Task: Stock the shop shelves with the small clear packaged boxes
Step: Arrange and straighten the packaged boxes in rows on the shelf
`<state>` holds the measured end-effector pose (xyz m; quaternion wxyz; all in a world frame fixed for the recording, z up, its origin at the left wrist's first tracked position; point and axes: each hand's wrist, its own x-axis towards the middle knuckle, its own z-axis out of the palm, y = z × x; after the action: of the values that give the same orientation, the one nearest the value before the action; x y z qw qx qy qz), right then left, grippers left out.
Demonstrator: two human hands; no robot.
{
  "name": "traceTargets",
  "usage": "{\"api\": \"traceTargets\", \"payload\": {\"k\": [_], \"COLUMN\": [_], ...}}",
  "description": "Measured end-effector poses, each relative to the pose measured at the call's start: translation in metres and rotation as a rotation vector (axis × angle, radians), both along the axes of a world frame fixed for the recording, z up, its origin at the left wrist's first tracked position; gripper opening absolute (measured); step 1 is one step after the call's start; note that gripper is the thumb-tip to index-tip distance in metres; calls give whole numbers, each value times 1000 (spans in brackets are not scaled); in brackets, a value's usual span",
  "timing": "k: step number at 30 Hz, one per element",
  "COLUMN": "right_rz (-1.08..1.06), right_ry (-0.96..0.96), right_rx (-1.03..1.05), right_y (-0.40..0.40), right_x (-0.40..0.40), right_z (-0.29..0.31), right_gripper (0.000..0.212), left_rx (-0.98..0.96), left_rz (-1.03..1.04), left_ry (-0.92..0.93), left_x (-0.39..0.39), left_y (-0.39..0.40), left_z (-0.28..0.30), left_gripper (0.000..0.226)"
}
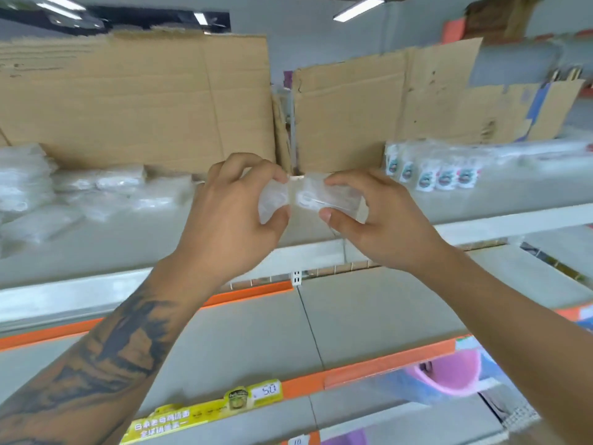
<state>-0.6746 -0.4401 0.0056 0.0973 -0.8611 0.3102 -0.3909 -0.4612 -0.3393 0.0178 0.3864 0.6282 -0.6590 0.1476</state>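
Each of my hands holds a small clear packaged box in front of the upper grey shelf (pixel 128 245). My left hand (pixel 234 216) pinches one clear box (pixel 272 200) between thumb and fingers. My right hand (pixel 378 216) pinches a second clear box (pixel 317 197) the same way. The two boxes meet end to end at the middle of the view, over the shelf's front part. Their contents look white and blurred.
Clear packets (pixel 29 184) lie piled at the shelf's left, and labelled packets (pixel 433 175) stand in a row at its right. Cardboard sheets (pixel 134 101) line the back. Lower grey shelves (pixel 369 303) have orange edges; pink plastic ware (pixel 449 374) sits below right.
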Motion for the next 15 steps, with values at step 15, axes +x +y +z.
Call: {"api": "traceTargets", "payload": {"k": [15], "right_rz": [-191], "right_ry": [-132], "right_rx": [71], "right_y": [-32], "right_x": [-290], "right_z": [-28], "right_gripper": [39], "left_rx": [27], "left_rz": [-209], "left_ry": [-21], "left_x": [-273], "left_y": [-73], "left_z": [-17], "left_gripper": [38]}}
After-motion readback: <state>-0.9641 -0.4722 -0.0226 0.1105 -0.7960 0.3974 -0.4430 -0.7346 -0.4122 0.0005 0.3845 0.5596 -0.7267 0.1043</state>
